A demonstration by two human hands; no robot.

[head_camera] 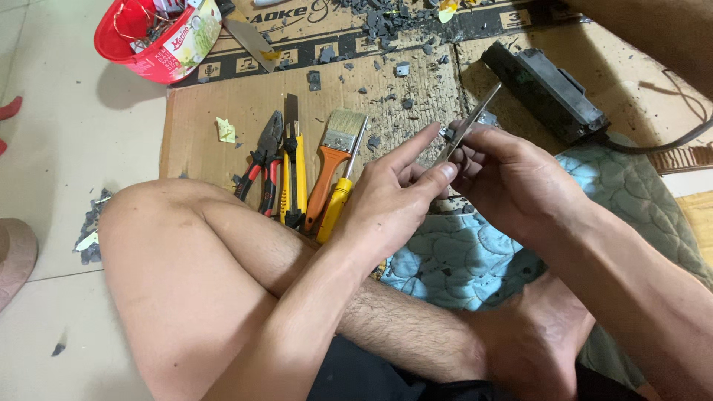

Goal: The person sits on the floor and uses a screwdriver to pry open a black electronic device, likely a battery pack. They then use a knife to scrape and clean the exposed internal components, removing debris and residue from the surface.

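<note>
Crossed bare legs [245, 297] fill the bottom of the frame, and both hands meet just above them at centre. Left hand [390, 197] pinches a small grey part [446, 134] between thumb and forefinger. Right hand [512, 182] is closed around a thin metal blade [475, 115], whose tip slants up to the right, touching that part. Pliers [264, 160], a yellow knife [293, 167], a paintbrush [334, 152] and a yellow screwdriver [338, 200] lie on cardboard [200, 119] just left of the hands.
</note>
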